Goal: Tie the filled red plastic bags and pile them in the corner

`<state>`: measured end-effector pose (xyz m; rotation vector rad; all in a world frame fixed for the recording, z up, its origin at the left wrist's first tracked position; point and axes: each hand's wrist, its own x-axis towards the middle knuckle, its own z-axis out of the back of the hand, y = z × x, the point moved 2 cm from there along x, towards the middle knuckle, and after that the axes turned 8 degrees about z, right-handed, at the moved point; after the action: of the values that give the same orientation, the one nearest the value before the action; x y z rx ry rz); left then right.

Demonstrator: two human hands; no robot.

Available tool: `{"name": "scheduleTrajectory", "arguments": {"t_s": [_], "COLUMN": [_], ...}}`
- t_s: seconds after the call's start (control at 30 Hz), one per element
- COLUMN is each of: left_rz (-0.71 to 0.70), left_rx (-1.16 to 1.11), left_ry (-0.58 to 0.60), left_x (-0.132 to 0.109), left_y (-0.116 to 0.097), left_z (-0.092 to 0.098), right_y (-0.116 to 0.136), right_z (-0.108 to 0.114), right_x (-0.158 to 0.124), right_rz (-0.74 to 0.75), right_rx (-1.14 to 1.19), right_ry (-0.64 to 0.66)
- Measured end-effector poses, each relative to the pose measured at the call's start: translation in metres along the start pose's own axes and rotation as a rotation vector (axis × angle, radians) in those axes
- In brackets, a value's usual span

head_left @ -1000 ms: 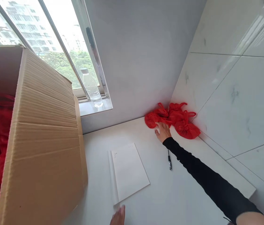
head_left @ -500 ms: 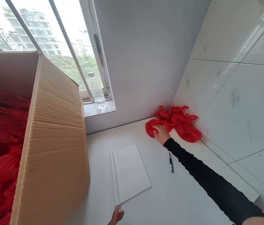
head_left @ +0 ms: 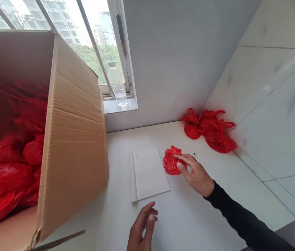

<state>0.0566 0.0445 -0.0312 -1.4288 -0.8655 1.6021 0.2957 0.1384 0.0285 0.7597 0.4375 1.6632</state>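
My right hand (head_left: pixel 194 172) holds a small tied red plastic bag (head_left: pixel 171 161) by the fingertips, low over the white counter (head_left: pixel 194 223) just right of a white notebook (head_left: pixel 150 172). My left hand (head_left: pixel 142 228) hovers near the bottom edge with fingers loosely apart, holding nothing. Several more red bags (head_left: pixel 210 129) lie in the far corner against the tiled wall.
A large open cardboard box (head_left: pixel 76 139) full of red bags stands at the left. A water bottle (head_left: pixel 117 85) stands on the window sill behind it. A pen tip (head_left: pixel 194 153) shows behind my right hand. The counter edge runs at the right, beside the tiled wall (head_left: pixel 280 104).
My right hand took one red bag from the corner pile and drew it back beside the notebook. My left hand rose further into view. The view shifted left.
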Motion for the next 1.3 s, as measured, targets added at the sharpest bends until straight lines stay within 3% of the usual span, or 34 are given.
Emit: {"name": "scheduleTrajectory", "arguments": {"t_s": [0.1,0.2,0.3,0.4,0.57,0.87,1.03,1.2,1.23,1.3], "left_rz": [0.115,0.161,0.180,0.183,0.191,0.178,0.190,0.218,0.189,0.059], "left_rx": [-0.209,-0.398,-0.419,-0.409,-0.399,-0.318,-0.276,-0.169,-0.085,0.149], "left_ry": [0.186,0.238,0.234,0.218,0.163,0.146,0.144,0.101,0.077,-0.081], "left_x": [-0.005,-0.004,-0.004,-0.009,-0.012,-0.007,-0.004,-0.004,-0.006,-0.011], "left_y": [-0.012,-0.012,-0.001,0.009,0.015,0.015,0.016,0.019,0.017,0.010], "left_z": [-0.015,-0.016,-0.011,-0.008,-0.006,0.001,0.008,0.023,0.026,0.030], "right_y": [0.043,0.047,0.025,0.013,0.022,0.023,0.015,-0.001,0.000,0.007], "right_z": [-0.007,-0.011,-0.014,-0.022,-0.032,-0.037,-0.025,0.000,0.002,0.000], "right_x": [-0.066,-0.093,-0.085,-0.078,-0.087,-0.088,-0.082,-0.074,-0.074,-0.076], "right_rz": [0.046,-0.068,-0.166,-0.121,-0.071,-0.051,-0.170,-0.330,-0.338,-0.331], "right_rx": [0.219,0.432,0.363,0.325,0.408,0.355,0.462,0.712,0.755,0.822], "right_ry": [0.186,0.329,0.271,0.361,0.426,0.394,0.362,0.160,0.167,0.227]}}
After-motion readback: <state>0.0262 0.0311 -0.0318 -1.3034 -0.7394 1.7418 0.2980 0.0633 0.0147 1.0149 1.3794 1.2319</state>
